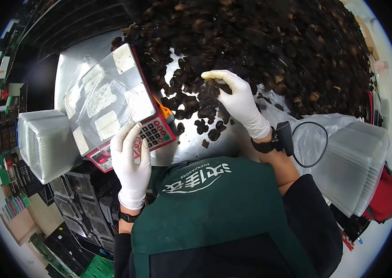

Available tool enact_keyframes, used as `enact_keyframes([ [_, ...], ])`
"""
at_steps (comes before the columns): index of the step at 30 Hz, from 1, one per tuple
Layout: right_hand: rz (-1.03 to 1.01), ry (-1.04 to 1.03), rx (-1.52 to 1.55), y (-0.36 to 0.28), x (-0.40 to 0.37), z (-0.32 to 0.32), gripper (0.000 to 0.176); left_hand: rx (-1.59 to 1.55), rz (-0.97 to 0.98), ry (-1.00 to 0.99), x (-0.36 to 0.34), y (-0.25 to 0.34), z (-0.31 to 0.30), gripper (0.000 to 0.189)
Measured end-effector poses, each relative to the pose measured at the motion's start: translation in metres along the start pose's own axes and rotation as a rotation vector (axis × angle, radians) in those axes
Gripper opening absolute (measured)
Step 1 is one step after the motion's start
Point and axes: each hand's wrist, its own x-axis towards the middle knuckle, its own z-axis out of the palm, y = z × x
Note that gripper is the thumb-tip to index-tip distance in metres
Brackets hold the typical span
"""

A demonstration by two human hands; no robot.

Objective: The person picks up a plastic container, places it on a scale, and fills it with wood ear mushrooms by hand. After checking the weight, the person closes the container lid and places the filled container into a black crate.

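Note:
My right hand (238, 98), in a white glove, is curled around a clump of dark wood ear mushrooms (209, 96) between thumb and fingers. Loose mushrooms (200, 126) lie on the metal table below it, beside the large pile (270, 51). To the left, a red digital scale (170, 134) carries a clear plastic clamshell box (101, 99) on its platform, which has worn white patches. My gloved left hand (130, 155) rests over the scale's front edge by the keypad, fingers stretched out, fingertips close to the near side of the box.
Stacked clear plastic boxes stand on the left (48, 143), and another stack in a plastic bag lies on the right (351, 162). An orange-handled object (166, 111) sits against the scale. Dark crates (82, 194) are below the table at left. A red bag (385, 194) is at far right.

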Motion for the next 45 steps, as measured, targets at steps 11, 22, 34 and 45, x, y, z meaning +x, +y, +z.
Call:
enact_keyframes([
  [11, -0.021, -0.619, -0.843, -0.027, -0.159, -0.103, 0.026, -0.042, 0.116, -0.131, 0.003, 0.01, 0.013, 0.04],
  [22, 0.069, -0.082, -0.705, -0.002, -0.11, -0.06, 0.055, -0.031, 0.201, -0.185, 0.006, 0.023, 0.016, 0.038],
  [34, -0.203, -0.114, -0.723, 0.047, -0.037, 0.01, 0.042, 0.02, -0.032, 0.014, -0.018, -0.006, -0.015, 0.039],
  [45, -0.161, -0.316, -0.967, 0.054, 0.036, 0.04, 0.076, -0.006, -0.089, 0.064, -0.014, -0.01, -0.009, 0.037],
])
